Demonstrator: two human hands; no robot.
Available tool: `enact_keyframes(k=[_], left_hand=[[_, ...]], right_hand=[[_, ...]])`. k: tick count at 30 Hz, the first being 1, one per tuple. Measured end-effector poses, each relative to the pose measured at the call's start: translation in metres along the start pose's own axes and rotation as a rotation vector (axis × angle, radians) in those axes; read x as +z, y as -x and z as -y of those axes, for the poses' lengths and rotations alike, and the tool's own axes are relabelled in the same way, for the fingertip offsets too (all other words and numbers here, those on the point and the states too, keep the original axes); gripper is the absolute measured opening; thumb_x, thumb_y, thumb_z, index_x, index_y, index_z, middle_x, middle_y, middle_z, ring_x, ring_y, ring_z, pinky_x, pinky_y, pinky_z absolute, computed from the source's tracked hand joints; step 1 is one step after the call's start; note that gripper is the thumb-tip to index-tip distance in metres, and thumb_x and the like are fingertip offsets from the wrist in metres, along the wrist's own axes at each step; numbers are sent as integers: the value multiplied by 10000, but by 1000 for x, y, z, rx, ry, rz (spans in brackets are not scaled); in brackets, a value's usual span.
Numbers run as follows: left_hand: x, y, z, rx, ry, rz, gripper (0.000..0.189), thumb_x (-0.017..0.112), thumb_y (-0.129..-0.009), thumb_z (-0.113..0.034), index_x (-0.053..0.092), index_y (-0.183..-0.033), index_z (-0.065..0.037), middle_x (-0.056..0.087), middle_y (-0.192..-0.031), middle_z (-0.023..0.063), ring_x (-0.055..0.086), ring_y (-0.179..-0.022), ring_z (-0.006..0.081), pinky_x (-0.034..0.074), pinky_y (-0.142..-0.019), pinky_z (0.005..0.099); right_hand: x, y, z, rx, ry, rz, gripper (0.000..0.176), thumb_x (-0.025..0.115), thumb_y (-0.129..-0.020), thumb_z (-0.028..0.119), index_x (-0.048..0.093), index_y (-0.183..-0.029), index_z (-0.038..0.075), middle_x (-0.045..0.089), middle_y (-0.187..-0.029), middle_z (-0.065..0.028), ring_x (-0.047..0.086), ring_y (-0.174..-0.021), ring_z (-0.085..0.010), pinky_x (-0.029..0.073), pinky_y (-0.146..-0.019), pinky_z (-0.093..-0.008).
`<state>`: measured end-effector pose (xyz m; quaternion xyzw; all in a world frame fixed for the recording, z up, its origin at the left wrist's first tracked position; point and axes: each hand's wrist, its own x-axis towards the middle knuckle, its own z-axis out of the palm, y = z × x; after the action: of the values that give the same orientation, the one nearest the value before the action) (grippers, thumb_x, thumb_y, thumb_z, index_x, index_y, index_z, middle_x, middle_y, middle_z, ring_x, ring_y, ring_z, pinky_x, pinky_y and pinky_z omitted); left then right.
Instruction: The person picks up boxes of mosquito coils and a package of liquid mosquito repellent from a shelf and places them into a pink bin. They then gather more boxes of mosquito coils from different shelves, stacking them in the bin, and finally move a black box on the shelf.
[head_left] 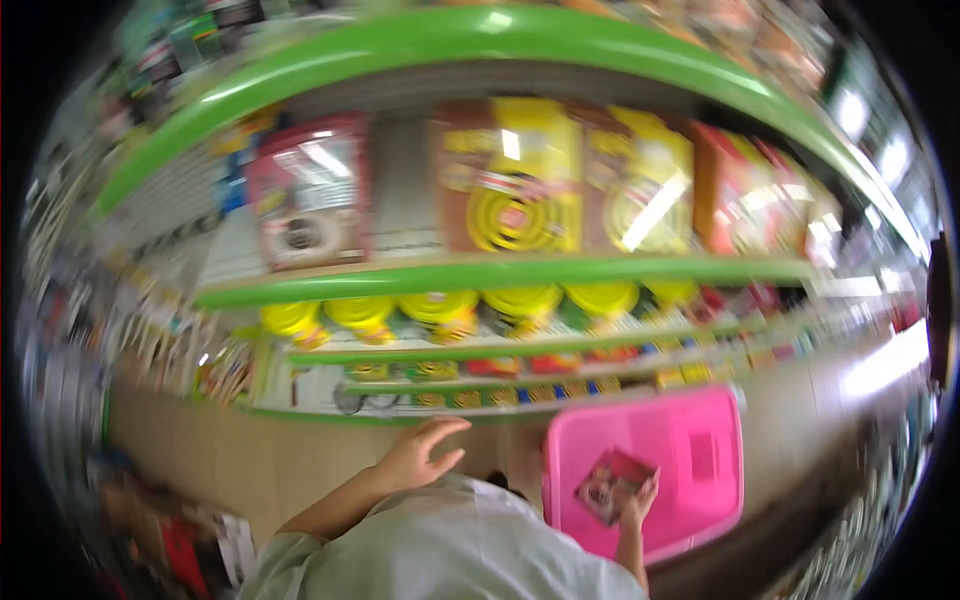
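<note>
My right hand grips a flat reddish-brown box with a round design on its face, by its right edge. Beneath it is a bright pink plastic bin, which frames the box in this view. Out in front of my body, my left hand is held with thumb and fingers apart and nothing in it. It is nearest to the lowest edge of the store shelving. On the shelf above stands a similar red box, beside brown and yellow boxes with coil pictures. Motion blurs the print.
Green shelf edges curve across the front. Lower down are yellow-lidded tubs and rows of small packs. Red and white goods lie at floor level on the left. Tiled floor shows around the bin and shelving.
</note>
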<state>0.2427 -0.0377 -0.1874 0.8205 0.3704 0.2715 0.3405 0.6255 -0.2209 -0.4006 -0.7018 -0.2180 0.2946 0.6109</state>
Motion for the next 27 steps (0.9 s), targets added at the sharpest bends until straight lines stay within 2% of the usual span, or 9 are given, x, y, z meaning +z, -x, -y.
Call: enact_keyframes(k=[1, 2, 4, 5, 7, 12, 15, 23, 27], left_hand=[[-1, 4, -1, -15, -29, -26, 347, 623, -757, -142, 535, -1083, -60, 563, -1055, 115, 545, -970, 263, 440, -832, 337], [-2, 7, -1, -32, -58, -40, 334, 613, -766, -144, 537, -1082, -67, 568, -1044, 110, 553, -952, 264, 449, -816, 338], [-5, 11, -1, -74, -121, -93, 326, 606, -772, -145, 539, -1083, -74, 569, -1037, 104, 556, -940, 263, 454, -803, 337], [-6, 14, -1, -64, -123, -67, 317, 599, -778, -145, 540, -1083, -80, 571, -1029, 98, 560, -927, 262, 459, -790, 337], [-10, 21, -1, -106, -168, -103, 316, 596, -781, -144, 540, -1086, -85, 573, -1021, 97, 561, -921, 261, 461, -784, 336], [-16, 39, -1, -207, -212, -149, 318, 599, -776, -127, 543, -1088, -95, 578, -999, 100, 565, -909, 260, 463, -781, 332], [-23, 47, -6, -281, -256, -199, 309, 603, -766, -96, 553, -1071, -84, 579, -1001, 114, 566, -911, 263, 464, -783, 327], [-63, 46, -13, -310, -373, -372, 251, 590, -748, -21, 576, -998, -24, 603, -968, 118, 587, -881, 247, 462, -776, 311], [-68, 39, -16, -333, -397, -404, 237, 598, -749, -54, 594, -986, -55, 618, -925, 115, 606, -831, 250, 484, -725, 307]], right_hand=[[12, -5, -14, -43, -93, -7, 1009, 692, -473, -71, 187, -1341, 31, 365, -1191, -81, 399, -1081, -202, 383, -901, -332], [15, -12, -27, 179, -138, 42, 998, 670, -476, -78, 180, -1339, 19, 345, -1215, -86, 391, -1096, -207, 393, -892, -349], [21, -32, -84, 123, -116, 59, 978, 640, -479, -98, 192, -1338, 35, 358, -1215, -82, 410, -1077, -201, 418, -861, -362], [36, -42, -82, 128, -124, 118, 978, 640, -479, -98, 192, -1338, 35, 358, -1215, -82, 410, -1077, -201, 418, -861, -362], [47, -46, -74, 167, -181, 160, 847, 576, -508, -118, 284, -1290, 30, 425, -1158, -86, 462, -1012, -196, 434, -827, -346], [78, -70, -102, 220, -124, 251, 820, 570, -512, -115, 307, -1274, 35, 445, -1120, -83, 475, -977, -194, 441, -794, -343], [81, -80, -122, 264, -60, 290, 799, 565, -515, -112, 323, -1262, 39, 460, -1093, -81, 485, -952, -192, 446, -770, -341], [80, -106, -179, 359, 81, 310, 747, 553, -524, -106, 368, -1230, 49, 500, -1018, -76, 511, -883, -188, 459, -705, -336], [79, -122, -198, 390, 168, 340, 722, 547, -528, -103, 390, -1215, 54, 520, -981, -74, 524, -849, -186, 465, -673, -333]])
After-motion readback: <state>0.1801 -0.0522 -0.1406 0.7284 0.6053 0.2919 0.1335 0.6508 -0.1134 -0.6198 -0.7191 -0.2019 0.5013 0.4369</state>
